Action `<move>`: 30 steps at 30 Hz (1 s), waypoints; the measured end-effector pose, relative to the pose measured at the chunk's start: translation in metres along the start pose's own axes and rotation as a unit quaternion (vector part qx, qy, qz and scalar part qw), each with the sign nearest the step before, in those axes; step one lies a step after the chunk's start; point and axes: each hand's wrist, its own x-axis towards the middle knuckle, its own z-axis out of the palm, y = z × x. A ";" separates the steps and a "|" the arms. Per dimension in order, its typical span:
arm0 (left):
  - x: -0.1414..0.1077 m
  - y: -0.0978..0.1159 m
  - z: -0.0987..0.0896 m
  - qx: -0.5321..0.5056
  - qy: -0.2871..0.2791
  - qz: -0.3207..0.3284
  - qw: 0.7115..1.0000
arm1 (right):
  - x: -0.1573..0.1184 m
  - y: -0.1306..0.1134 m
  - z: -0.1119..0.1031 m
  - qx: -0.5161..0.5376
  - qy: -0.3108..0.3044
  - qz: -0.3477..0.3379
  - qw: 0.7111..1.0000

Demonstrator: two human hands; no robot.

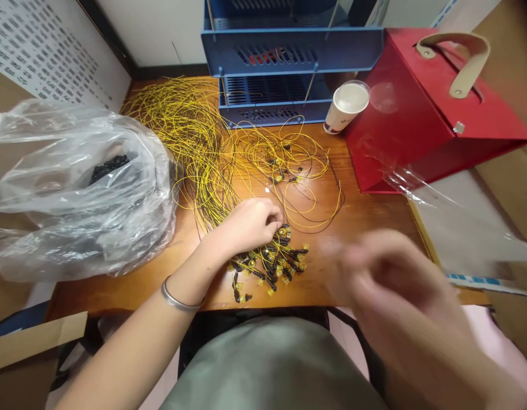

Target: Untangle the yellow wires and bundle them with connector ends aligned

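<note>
My left hand point(257, 222) rests over a pile of small yellow connectors with black sleeves point(272, 267), its fingers curled in near the top of the pile. What its fingertips pinch, if anything, is hidden. A thick bundle of thin yellow and black wires point(190, 131) runs from the back of the table down under this hand to the connectors. My right hand point(387, 273) is smeared by motion, raised at the right above the table's front part, away from the pile. Behind the left hand lies a looser coil of yellow and black wires point(306, 156) with a few connectors.
A clear plastic bag point(143, 228) with small black pieces stands at the left. At the back are a blue tiered tray point(289, 54) and a tilted white paper cup point(346, 108). A red box with a beige handle point(400, 108) stands at the right on the wooden table point(361, 210).
</note>
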 end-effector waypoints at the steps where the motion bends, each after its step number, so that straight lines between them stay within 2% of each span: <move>1: -0.001 0.000 0.001 0.000 0.002 -0.003 1.000 | 0.009 0.003 0.004 0.004 0.020 0.000 1.000; 4: -0.002 0.000 0.003 0.000 0.008 -0.010 1.000 | 0.037 0.021 0.009 -0.062 0.068 0.026 0.995; 6: -0.003 0.000 0.004 0.000 0.013 -0.010 1.000 | 0.052 0.033 0.010 -0.149 0.068 0.047 0.985; 10: -0.010 0.001 0.006 0.021 0.027 0.007 0.999 | 0.065 0.043 0.019 -0.204 0.008 0.054 0.977; 16: -0.023 0.003 0.006 0.089 0.037 0.026 0.995 | 0.071 0.045 0.033 -0.182 0.004 0.052 0.982; 24: -0.034 0.006 0.005 0.129 0.045 0.034 0.990 | 0.069 0.042 0.025 -0.078 0.012 0.052 0.995; 30: -0.045 0.009 0.006 0.094 0.080 0.033 0.992 | 0.063 0.038 0.026 0.032 -0.051 0.067 0.996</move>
